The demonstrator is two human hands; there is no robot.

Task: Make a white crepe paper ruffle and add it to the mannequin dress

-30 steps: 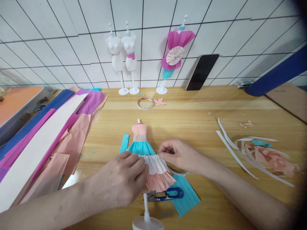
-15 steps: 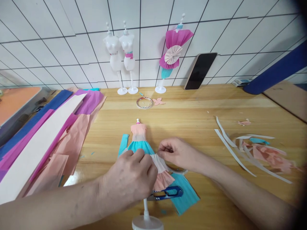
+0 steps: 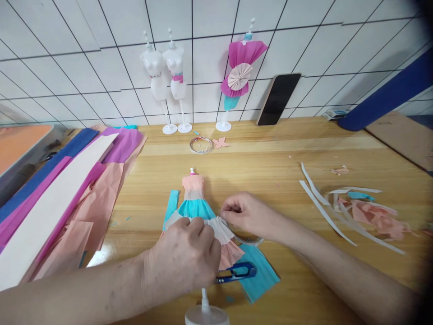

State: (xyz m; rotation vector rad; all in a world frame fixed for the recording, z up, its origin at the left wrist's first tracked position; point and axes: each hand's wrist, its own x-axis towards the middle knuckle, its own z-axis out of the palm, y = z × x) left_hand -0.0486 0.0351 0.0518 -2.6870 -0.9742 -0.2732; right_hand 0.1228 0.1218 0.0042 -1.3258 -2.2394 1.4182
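Note:
A small mannequin (image 3: 194,194) lies on the wooden table (image 3: 270,153) in a crepe-paper dress: peach top, teal band, white ruffle, peach hem. My left hand (image 3: 184,257) is curled over the skirt, fingers pressing the white ruffle (image 3: 221,228). My right hand (image 3: 248,214) pinches the ruffle's right end. Its white stand base (image 3: 206,315) pokes out at the bottom edge. Blue snips (image 3: 238,272) lie on a teal paper piece (image 3: 260,275) just below my hands. A tape roll (image 3: 248,239) lies partly hidden under my right wrist.
Stacked crepe sheets (image 3: 67,189) in blue, purple, pink, peach cover the left. Paper strips and scraps (image 3: 355,212) lie at right. Against the tiled wall stand two bare mannequins (image 3: 165,72), a dressed pink one (image 3: 238,76) and a leaning phone (image 3: 278,99). A small glass dish (image 3: 200,145) sits mid-table.
My left hand has slid right and up over the skirt, covering more of the white ruffle. My right hand keeps its pinch at the ruffle's right end.

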